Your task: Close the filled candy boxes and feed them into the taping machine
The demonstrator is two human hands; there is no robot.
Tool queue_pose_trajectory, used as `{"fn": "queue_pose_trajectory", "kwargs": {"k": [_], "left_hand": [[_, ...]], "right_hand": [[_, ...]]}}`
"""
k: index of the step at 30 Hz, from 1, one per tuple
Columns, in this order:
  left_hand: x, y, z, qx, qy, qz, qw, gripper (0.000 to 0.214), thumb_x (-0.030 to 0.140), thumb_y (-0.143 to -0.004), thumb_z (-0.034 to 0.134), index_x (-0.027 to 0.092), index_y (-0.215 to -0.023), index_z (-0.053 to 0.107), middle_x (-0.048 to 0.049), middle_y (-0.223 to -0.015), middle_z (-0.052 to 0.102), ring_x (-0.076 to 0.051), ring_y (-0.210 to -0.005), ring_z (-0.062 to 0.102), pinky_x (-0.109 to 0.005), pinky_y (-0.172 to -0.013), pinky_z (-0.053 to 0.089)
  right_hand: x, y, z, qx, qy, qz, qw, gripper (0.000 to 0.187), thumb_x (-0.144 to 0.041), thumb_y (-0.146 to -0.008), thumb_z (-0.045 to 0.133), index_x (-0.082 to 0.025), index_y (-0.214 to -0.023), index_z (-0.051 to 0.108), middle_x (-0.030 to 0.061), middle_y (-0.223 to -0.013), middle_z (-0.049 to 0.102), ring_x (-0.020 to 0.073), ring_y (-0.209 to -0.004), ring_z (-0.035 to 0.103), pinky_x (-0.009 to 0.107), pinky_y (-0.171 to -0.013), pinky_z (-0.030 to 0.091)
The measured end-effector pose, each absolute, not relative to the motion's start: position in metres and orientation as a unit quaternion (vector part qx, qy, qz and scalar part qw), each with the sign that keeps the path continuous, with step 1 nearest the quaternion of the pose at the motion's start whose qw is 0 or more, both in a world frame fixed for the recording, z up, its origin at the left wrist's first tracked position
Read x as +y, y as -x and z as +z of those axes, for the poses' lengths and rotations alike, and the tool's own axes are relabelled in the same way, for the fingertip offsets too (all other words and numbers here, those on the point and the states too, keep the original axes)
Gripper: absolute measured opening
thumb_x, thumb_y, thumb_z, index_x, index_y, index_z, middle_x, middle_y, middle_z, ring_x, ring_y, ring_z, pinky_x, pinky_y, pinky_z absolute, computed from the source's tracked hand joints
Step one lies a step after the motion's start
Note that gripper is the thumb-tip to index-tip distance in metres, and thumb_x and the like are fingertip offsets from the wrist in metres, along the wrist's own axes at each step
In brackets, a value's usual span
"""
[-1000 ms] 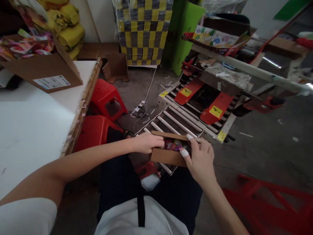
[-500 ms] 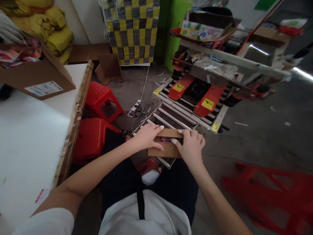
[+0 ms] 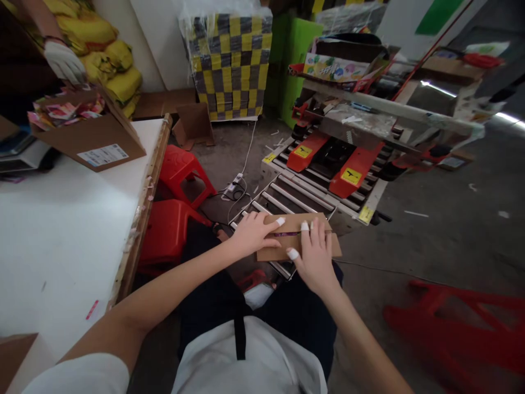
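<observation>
Below me a small brown cardboard box (image 3: pixel 268 254) rests on the roller conveyor (image 3: pixel 283 198), its two top flaps folded inward almost to meeting. A narrow slit between the flaps shows something purple inside. My left hand (image 3: pixel 255 232) lies over the box's left end, thumb on the near flap and index finger on the far one, spread apart. Across the right part of the flaps, my right hand (image 3: pixel 318 251) presses with fingers stretched out. White coverings wrap several of my fingertips. What lies deeper in the box is hidden.
Ahead stands a carton-sealing machine (image 3: pixel 344 126) with red guides. To the left, a white table (image 3: pixel 74 230) bears an open carton (image 3: pixel 102 137) of pink packets, where a co-worker's gloved hand (image 3: pixel 64 61) reaches. Red stools (image 3: pixel 166 232) stand beside it; another red stool (image 3: pixel 463 323) is at right.
The flaps have come down flatter and the gap has narrowed. My right hand has gone from pinching the flap edges to lying spread over them. A co-worker's gloved hand shows more fully.
</observation>
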State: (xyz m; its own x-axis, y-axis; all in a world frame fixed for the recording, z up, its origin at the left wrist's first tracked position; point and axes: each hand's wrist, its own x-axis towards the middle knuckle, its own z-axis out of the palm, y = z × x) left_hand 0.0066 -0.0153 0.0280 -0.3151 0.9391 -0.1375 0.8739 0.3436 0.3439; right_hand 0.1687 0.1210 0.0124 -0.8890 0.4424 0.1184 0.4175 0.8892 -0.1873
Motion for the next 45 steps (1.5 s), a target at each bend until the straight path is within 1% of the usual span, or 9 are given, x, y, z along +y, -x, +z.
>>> {"fn": "queue_pose_trajectory", "kwargs": {"k": [2,5,9,14,17,21,28,35,45], "left_hand": [[-0.018,-0.025,0.032,0.83,-0.532,0.093,0.137,0.056,0.058,-0.084,0.048,0.034,-0.134,0.047,-0.0152,-0.125,0.047,-0.033,-0.107,0.05,-0.046,-0.089,0.041],[-0.022,-0.052,0.042,0.86,-0.485,0.079,0.136,0.054,0.053,-0.088,0.044,0.034,-0.138,0.042,-0.0162,-0.114,0.051,-0.032,-0.1,0.054,-0.044,-0.083,0.044],[-0.028,-0.055,0.053,0.856,-0.468,0.101,0.196,0.062,0.06,-0.083,0.049,0.031,-0.138,0.044,-0.0143,-0.103,0.056,-0.032,-0.095,0.058,-0.042,-0.079,0.047],[-0.007,-0.008,0.028,0.8,-0.384,0.319,0.332,0.043,0.047,-0.092,0.037,0.028,-0.126,0.057,-0.008,-0.109,0.061,-0.026,-0.11,0.057,-0.04,-0.096,0.043],[0.022,0.007,0.007,0.696,-0.258,0.473,0.475,0.046,0.045,-0.093,0.035,0.023,-0.13,0.051,-0.0083,-0.121,0.061,-0.024,-0.12,0.053,-0.037,-0.099,0.043],[0.041,-0.003,0.004,0.561,-0.184,0.541,0.599,0.053,0.047,-0.088,0.047,0.026,-0.136,0.04,-0.0061,-0.122,0.062,-0.022,-0.104,0.063,-0.037,-0.088,0.051],[0.037,-0.022,0.008,0.633,-0.203,0.556,0.499,0.051,0.035,-0.087,0.053,0.018,-0.133,0.039,-0.0093,-0.13,0.056,-0.021,-0.114,0.056,-0.037,-0.102,0.044],[0.047,-0.019,-0.003,0.658,-0.219,0.546,0.469,0.054,0.037,-0.087,0.052,0.018,-0.135,0.038,-0.0113,-0.134,0.052,-0.023,-0.123,0.049,-0.041,-0.107,0.038],[0.052,-0.021,-0.006,0.692,-0.237,0.53,0.429,0.053,0.035,-0.085,0.053,0.014,-0.132,0.041,-0.0137,-0.13,0.054,-0.023,-0.119,0.052,-0.041,-0.106,0.039]], "right_hand": [[0.122,-0.163,0.008,-0.977,0.19,0.059,0.078,0.063,-0.043,-0.093,0.035,-0.003,-0.141,0.031,0.0245,-0.149,0.024,0.034,-0.141,0.016,0.056,-0.11,0.023],[0.137,-0.15,0.005,-0.985,0.138,0.072,0.07,0.052,-0.039,-0.096,0.03,-0.012,-0.14,0.036,0.017,-0.149,0.03,0.0296,-0.141,0.019,0.056,-0.112,0.02],[0.143,-0.148,-0.004,-0.956,0.229,0.137,0.123,0.056,-0.042,-0.096,0.029,-0.012,-0.144,0.028,0.0203,-0.154,0.013,0.0331,-0.143,0.006,0.06,-0.11,0.019],[0.125,-0.158,-0.027,-0.859,0.373,0.289,0.2,0.089,-0.059,-0.089,0.035,-0.005,-0.146,-0.007,0.0274,-0.152,-0.004,0.033,-0.142,-0.007,0.059,-0.112,0.016],[0.126,-0.156,-0.031,-0.851,0.364,0.332,0.182,0.093,-0.064,-0.086,0.037,-0.006,-0.146,-0.005,0.0244,-0.153,-0.001,0.0306,-0.143,-0.007,0.056,-0.114,0.013],[0.133,-0.154,-0.028,-0.838,0.375,0.359,0.168,0.078,-0.059,-0.091,0.027,-0.016,-0.149,-0.001,0.0158,-0.155,-0.001,0.0267,-0.143,-0.006,0.056,-0.114,0.014],[0.14,-0.153,-0.014,-0.838,0.35,0.393,0.143,0.063,-0.049,-0.095,0.023,-0.023,-0.15,0.005,0.0079,-0.157,0.007,0.0212,-0.144,0.005,0.05,-0.116,0.016],[0.15,-0.144,-0.003,-0.851,0.378,0.355,0.09,0.069,-0.054,-0.091,0.035,-0.019,-0.148,0.018,0.015,-0.155,0.009,0.0274,-0.143,0.009,0.053,-0.112,0.024],[0.147,-0.134,0.005,-0.872,0.39,0.286,0.069,0.055,-0.035,-0.097,0.021,-0.013,-0.147,0.022,0.0205,-0.154,0.001,0.0298,-0.143,0.003,0.053,-0.111,0.028]]}}
